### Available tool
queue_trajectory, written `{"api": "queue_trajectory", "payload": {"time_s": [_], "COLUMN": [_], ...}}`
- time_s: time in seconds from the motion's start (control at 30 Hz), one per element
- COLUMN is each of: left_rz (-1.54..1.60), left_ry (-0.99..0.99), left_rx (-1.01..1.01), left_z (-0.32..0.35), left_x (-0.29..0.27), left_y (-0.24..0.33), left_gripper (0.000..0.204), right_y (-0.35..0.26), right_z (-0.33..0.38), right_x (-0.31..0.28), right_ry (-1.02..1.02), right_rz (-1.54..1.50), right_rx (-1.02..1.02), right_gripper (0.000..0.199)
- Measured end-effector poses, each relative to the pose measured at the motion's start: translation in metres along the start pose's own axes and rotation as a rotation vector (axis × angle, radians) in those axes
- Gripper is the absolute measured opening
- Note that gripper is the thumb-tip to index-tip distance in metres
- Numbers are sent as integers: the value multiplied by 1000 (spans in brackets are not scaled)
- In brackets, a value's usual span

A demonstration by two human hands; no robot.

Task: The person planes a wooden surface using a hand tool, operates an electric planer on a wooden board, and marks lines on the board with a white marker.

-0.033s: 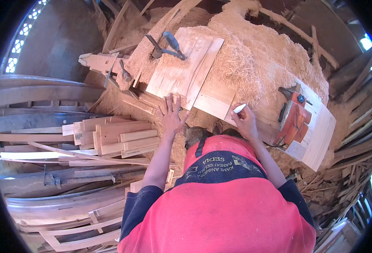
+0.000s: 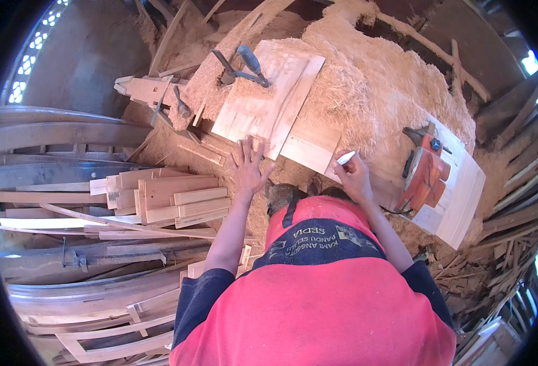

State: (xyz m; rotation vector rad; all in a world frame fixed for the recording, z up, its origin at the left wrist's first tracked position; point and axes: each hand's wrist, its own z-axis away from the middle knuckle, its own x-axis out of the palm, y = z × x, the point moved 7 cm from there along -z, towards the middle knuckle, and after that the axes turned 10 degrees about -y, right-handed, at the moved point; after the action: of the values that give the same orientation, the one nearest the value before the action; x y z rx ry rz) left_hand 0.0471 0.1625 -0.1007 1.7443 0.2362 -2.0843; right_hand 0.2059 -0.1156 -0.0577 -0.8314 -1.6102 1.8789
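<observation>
My left hand (image 2: 249, 168) is open, its fingers spread at the near edge of a wide pale board (image 2: 235, 116). Between the fingers and thumb of my right hand (image 2: 355, 177) is a slim white marker (image 2: 346, 157), pointing up to the right. That hand sits at the near corner of a shorter pale board (image 2: 313, 145), which lies between the wide board and the wood further right. Whether the marker touches the wood I cannot tell. An orange power planer (image 2: 426, 177) rests on another pale board (image 2: 464, 189) to the right of my right hand.
A dark clamp with a blue handle (image 2: 249, 59) stands on the wide board. Wood shavings (image 2: 366, 85) heap over the bench's far side. Cut wood blocks (image 2: 165, 195) are stacked to my left, beside long planks (image 2: 67, 140). Scrap wood (image 2: 494, 274) lies at the right.
</observation>
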Motion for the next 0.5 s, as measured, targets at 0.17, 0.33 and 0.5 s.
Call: {"api": "queue_trajectory", "payload": {"time_s": [0.17,0.33,0.5], "left_rz": [124,77,-61], "left_ry": [120,100,-9], "left_rx": [76,56,501], "left_z": [14,-6,36], "left_x": [5,-10,13], "left_y": [-8,1,45], "left_gripper": [90,90,84], "right_y": [-1,4,0], "right_z": [1,-1,-2], "right_x": [2,2,4], "right_ry": [10,0,-5], "right_rz": [11,24,22], "right_rx": [-4,-2,-27], "right_gripper": [23,23,21]}}
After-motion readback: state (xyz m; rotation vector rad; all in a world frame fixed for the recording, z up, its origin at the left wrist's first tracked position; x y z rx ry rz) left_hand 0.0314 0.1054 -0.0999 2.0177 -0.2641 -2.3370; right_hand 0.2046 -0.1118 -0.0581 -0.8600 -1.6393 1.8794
